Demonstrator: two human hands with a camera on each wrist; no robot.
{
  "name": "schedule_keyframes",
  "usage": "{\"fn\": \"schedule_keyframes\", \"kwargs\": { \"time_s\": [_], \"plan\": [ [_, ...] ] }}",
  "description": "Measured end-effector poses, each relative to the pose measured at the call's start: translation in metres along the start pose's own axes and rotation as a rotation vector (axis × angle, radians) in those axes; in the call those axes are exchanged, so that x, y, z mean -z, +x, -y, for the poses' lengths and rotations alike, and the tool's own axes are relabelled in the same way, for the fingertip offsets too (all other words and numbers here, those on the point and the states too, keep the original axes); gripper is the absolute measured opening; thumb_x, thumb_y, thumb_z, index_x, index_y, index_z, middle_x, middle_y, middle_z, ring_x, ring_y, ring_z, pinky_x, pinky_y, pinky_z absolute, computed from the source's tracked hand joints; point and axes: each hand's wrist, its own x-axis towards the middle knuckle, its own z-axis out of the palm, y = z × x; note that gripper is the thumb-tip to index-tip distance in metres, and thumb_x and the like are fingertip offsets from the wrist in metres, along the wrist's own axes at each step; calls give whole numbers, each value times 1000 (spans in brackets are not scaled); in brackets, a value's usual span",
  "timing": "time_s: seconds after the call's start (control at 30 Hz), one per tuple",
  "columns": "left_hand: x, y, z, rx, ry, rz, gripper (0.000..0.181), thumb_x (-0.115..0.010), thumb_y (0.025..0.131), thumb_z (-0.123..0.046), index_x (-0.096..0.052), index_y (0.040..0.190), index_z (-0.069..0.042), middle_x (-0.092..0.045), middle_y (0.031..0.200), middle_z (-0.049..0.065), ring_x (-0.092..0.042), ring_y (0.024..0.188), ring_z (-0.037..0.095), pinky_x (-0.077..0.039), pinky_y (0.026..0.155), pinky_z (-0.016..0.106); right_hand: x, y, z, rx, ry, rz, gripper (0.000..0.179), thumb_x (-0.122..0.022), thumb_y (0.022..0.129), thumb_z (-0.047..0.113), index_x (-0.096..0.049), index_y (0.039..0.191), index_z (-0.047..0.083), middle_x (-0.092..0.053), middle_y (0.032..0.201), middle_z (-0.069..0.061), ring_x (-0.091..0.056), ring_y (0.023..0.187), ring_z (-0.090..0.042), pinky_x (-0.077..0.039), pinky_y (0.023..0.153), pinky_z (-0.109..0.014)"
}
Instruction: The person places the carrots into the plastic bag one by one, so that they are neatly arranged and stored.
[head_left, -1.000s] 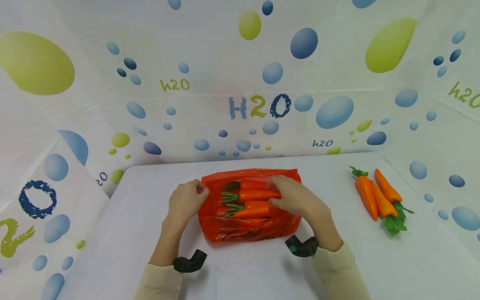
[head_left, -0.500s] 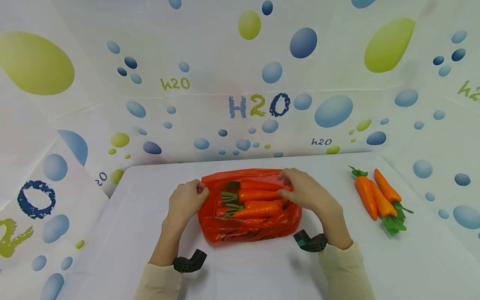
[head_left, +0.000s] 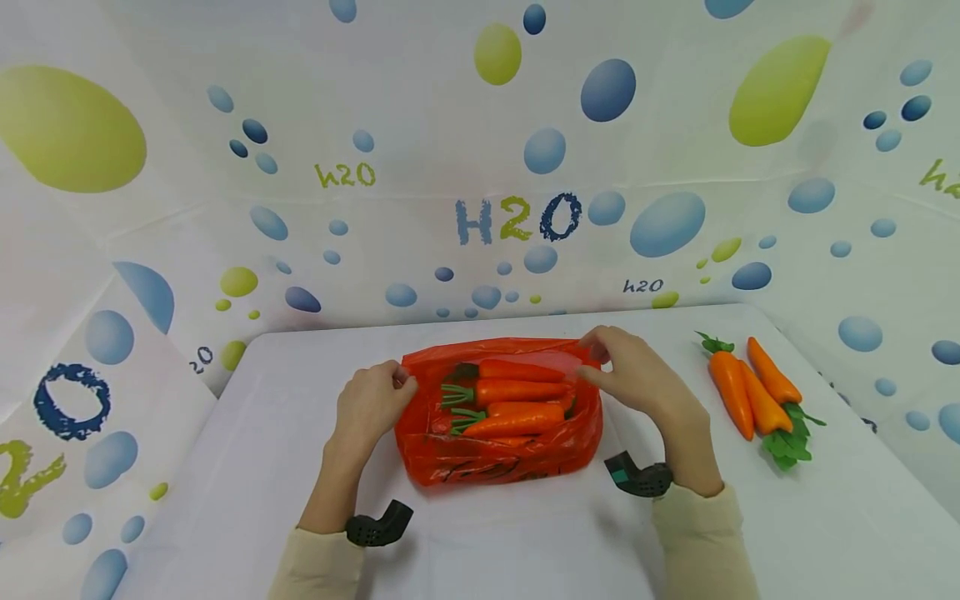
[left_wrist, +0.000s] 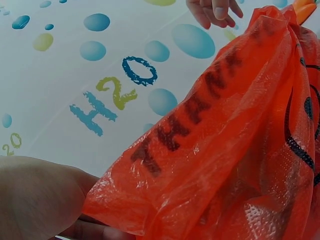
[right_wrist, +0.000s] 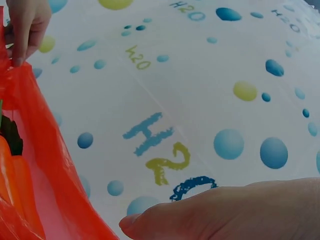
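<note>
A red plastic bag (head_left: pixel 495 460) printed with dark lettering lies open-mouthed in the middle of the table in the head view. Several orange carrots (head_left: pixel 517 392) with green stems lie inside it, stems to the left. My left hand (head_left: pixel 372 404) pinches the bag's left edge between thumb and fingers, stretching the film in the left wrist view. At the bag's right rim is my right hand (head_left: pixel 637 371), thumb and fingers spread apart over the corner. The left wrist view shows the fingers of that right hand (left_wrist: pixel 215 11) loosely bent and holding nothing.
Three more orange carrots (head_left: pixel 750 392) with green leaves lie together on the white table (head_left: pixel 480 542) at the right. A white cloth backdrop (head_left: pixel 420 100) with blue and green dots hangs behind the table. Each wrist carries a black camera (head_left: pixel 378 525).
My right hand has moved right and slightly away from me, off the carrots to the bag's right rim, uncovering their right ends. My left hand stays on the left edge.
</note>
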Motion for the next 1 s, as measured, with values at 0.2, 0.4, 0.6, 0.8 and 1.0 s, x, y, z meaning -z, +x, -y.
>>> {"fn": "schedule_keyframes", "kwargs": {
  "time_s": [0.2,0.4,0.6,0.8,1.0],
  "plan": [
    [0,0,0,5,-1,4,22,-55,94,-22,-65,94,-3,-58,67,5,-51,58,18,-45,50,25,7,-2,-6,-22,2,-16,46,-66,94,27,-55,133,5,-62,123,-17,-57,113,-34,-56,93,-49],
    [2,3,0,14,4,18,22,-56,94,-22,-66,95,-3,-59,68,6,-51,59,18,-45,50,25,12,-2,-12,-45,14,-38,45,-65,94,26,-54,133,6,-62,124,-18,-57,114,-34,-54,95,-51],
    [3,5,1,12,7,27,22,-55,94,-22,-66,95,-3,-59,68,5,-51,59,18,-45,51,25,17,-3,-13,-66,0,-59,43,-65,95,25,-54,132,6,-62,122,-19,-58,112,-33,-55,94,-51],
    [3,7,1,11,6,29,21,-56,94,-22,-65,94,-3,-58,67,5,-51,59,18,-45,51,25,21,-5,-15,-87,-4,-77,44,-65,95,28,-54,132,6,-62,122,-18,-58,112,-34,-55,93,-51],
    [2,5,1,7,10,19,22,-55,94,-22,-66,94,-3,-59,67,5,-51,59,18,-45,51,25,23,-7,-20,-91,-2,-84,45,-64,96,28,-53,133,6,-61,123,-20,-57,114,-35,-54,94,-52]
  ]
}}
